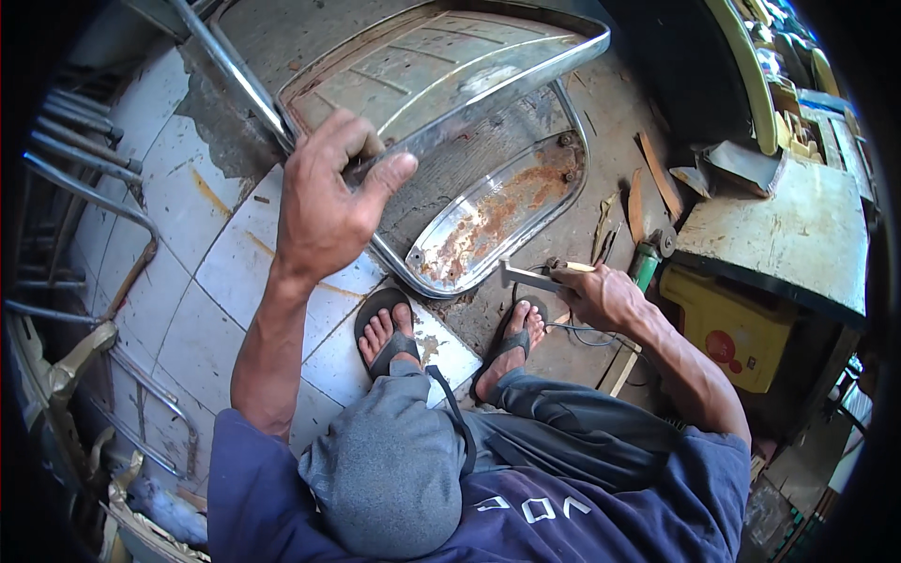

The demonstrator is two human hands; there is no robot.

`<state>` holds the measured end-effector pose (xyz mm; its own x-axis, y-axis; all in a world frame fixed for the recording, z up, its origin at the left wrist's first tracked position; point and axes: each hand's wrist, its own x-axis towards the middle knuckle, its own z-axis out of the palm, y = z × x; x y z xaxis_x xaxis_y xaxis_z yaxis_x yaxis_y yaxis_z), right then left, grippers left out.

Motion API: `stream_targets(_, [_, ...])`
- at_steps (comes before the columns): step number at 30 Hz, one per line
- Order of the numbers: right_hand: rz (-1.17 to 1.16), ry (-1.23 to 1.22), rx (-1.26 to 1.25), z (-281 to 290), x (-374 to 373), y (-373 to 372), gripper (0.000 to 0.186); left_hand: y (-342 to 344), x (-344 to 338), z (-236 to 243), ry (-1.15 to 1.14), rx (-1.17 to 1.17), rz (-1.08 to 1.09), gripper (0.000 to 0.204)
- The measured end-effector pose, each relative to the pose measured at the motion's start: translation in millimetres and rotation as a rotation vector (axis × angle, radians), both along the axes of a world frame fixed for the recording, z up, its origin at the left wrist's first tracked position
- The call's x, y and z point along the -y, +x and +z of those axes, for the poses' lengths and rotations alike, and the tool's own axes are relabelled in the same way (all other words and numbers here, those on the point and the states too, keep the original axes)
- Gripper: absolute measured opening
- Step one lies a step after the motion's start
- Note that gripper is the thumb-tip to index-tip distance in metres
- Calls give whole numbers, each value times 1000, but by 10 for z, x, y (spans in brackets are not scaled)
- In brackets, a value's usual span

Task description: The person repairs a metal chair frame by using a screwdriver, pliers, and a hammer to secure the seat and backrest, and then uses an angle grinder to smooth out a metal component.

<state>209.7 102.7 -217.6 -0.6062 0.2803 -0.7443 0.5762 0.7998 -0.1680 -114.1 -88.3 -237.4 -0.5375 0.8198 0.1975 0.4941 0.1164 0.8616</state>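
A worn metal chair frame (526,70) with chromed tube edges lies tipped on the floor in front of me. My left hand (328,197) is closed over the near left corner of its upper panel, thumb pointing right along the rim. Below that panel, a rounded metal panel (497,216) with brown rust patches faces up. My right hand (605,298) grips a hammer (530,278), its head just right of the rusty panel's near end and seemingly apart from it. The fingers partly hide its handle.
Bent chrome tube frames (94,202) crowd the left side. A green angle grinder (646,265) lies right of my right hand, near wood strips (660,175). Further right stand a pale-topped bench (779,230) and a yellow box (723,328). My sandalled feet are close to the chair.
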Motion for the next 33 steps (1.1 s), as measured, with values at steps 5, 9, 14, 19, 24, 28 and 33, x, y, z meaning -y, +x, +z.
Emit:
stream_targets(5, [-511, 85, 109, -33, -86, 1137, 36, 359, -25, -273, -86, -126, 11, 32])
stream_targets(9, [-910, 108, -45, -78, 279, 1387, 45, 411, -3, -252, -151, -156, 14, 29])
stream_targets(14, [-690, 59, -184, -222, 55, 1121, 40, 376, -47, -307, -53, -184, 34, 34])
stream_targets(19, [-332, 170, -446, -259, -785, 242, 34, 113, -153, 101, -57, 9, 161, 35])
stream_targets(24, [-7, 218, -315, -331, -1568, -1241, 30, 34, 6, 95, -3, 66, 156, 32])
stream_targets(28, [290, 408, -44, -850, -2037, -1818, 29, 107, -22, 105, -67, 35, 208, 32])
stream_targets(33, [340, 435, 92, -622, -1842, -2154, 22, 77, -25, 94, -18, 45, 167, 31])
